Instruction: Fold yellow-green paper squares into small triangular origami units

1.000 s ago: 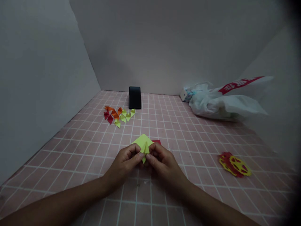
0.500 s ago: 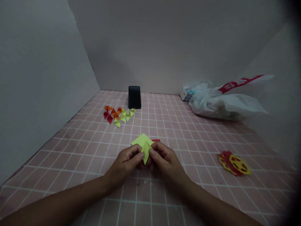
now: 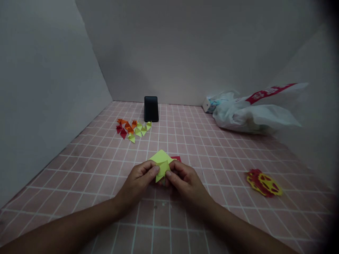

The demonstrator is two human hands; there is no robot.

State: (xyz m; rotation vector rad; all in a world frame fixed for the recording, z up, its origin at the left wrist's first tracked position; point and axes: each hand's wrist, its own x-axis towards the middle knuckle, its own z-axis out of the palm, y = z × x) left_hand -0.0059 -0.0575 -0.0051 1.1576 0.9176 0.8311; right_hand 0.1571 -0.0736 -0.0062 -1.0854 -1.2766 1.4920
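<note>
Between both hands is a small piece of folded yellow paper (image 3: 163, 169), its lower tip pointing down and to the left. My left hand (image 3: 143, 178) pinches its left side between thumb and fingers. On the other side my right hand (image 3: 186, 180) is closed on the right edge, thumb in front. Just behind it lies a flat yellow paper sheet (image 3: 161, 154) with a corner pointing away from me. A bit of red paper (image 3: 177, 158) shows beside that sheet, partly covered by my right fingers.
Several small folded paper pieces in red, orange and yellow (image 3: 131, 137) lie at the far left. A black phone (image 3: 151, 109) leans near the back wall. To the right are a white plastic bag (image 3: 246, 116), a small box (image 3: 208, 105) and red and yellow cut-out shapes (image 3: 267, 184).
The folded yellow paper has changed from a narrow kite-like point to a squarer shape, turned so its tip leans left. My hands have shifted only slightly.
</note>
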